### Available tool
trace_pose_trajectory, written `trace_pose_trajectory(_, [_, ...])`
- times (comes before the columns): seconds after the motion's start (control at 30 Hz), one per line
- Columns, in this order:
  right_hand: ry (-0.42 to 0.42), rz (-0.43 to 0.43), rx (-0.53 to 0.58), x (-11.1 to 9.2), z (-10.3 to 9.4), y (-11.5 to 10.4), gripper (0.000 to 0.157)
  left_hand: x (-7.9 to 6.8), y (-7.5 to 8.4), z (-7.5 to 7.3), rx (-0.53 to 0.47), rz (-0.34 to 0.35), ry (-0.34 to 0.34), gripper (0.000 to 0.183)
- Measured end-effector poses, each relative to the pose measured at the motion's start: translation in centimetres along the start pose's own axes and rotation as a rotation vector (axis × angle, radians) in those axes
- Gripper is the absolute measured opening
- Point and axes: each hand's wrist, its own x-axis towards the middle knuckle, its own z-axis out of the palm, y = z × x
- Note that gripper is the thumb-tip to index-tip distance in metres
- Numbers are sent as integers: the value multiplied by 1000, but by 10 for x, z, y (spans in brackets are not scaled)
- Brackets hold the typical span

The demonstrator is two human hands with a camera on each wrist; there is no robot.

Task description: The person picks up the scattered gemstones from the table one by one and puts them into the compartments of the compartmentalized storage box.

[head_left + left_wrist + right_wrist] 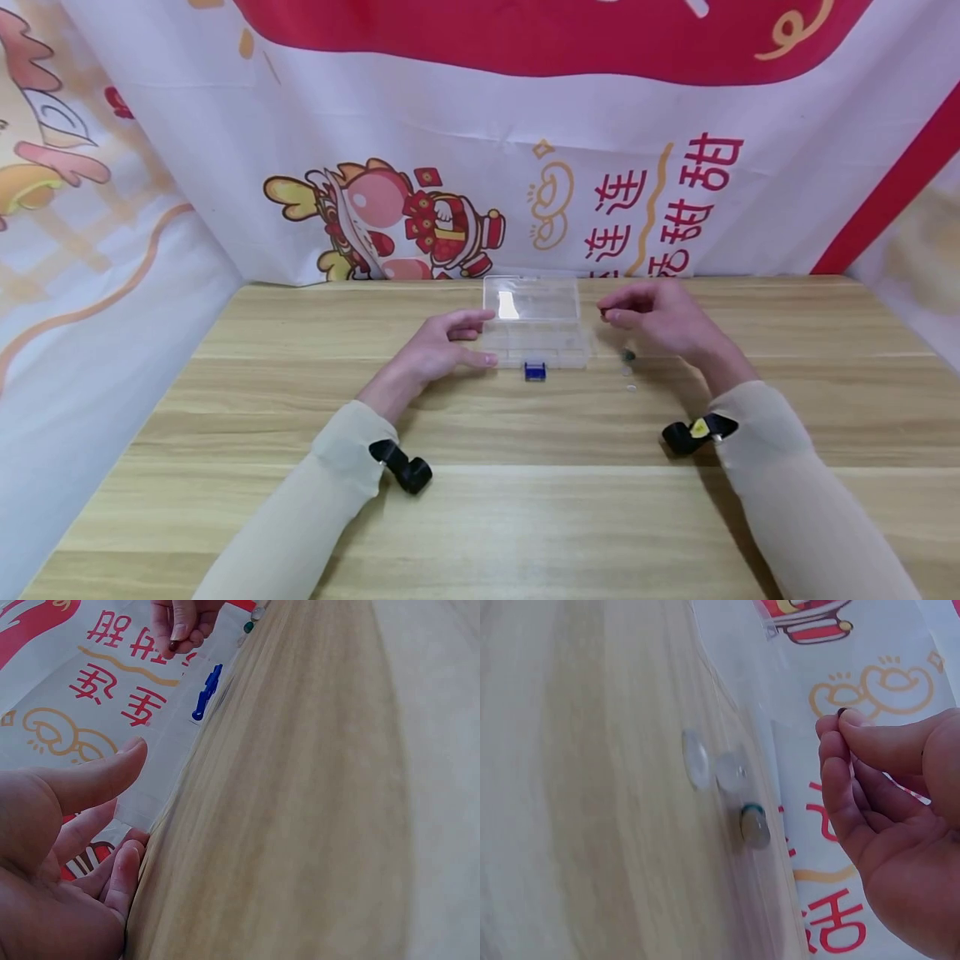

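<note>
Two bare hands work at a clear plastic box (570, 360), whose raised lid (543, 300) stands at its far side and whose blue latch (535, 372) is at its near edge. The left hand (442, 343) is at the box's left end, thumb and fingers spread well apart with the box's edge near their tips; whether they touch it I cannot tell. The right hand (663, 317), right of the box, has its thumb and fingertips together, pinching a small dark red piece (174, 646) above the wooden table (495, 517). Nearer than that hand, on the table right of the box, lie a green piece (628, 355) and two clear pieces (696, 759), close together.
</note>
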Motion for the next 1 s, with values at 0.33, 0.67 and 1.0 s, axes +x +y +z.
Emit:
trace_pose_trajectory(0.33, [-3, -72, 60, 3, 17, -13, 24, -1, 0, -1, -36, -6, -12, 70])
trace_pose_trajectory(0.67, [20, -47, 17, 3, 29, -18, 21, 1, 1, 1, -36, -5, -11, 70])
trace_pose_trajectory(1.0, [17, 0, -2, 3, 40, -27, 17, 0, 2, 0, -36, -11, -14, 70])
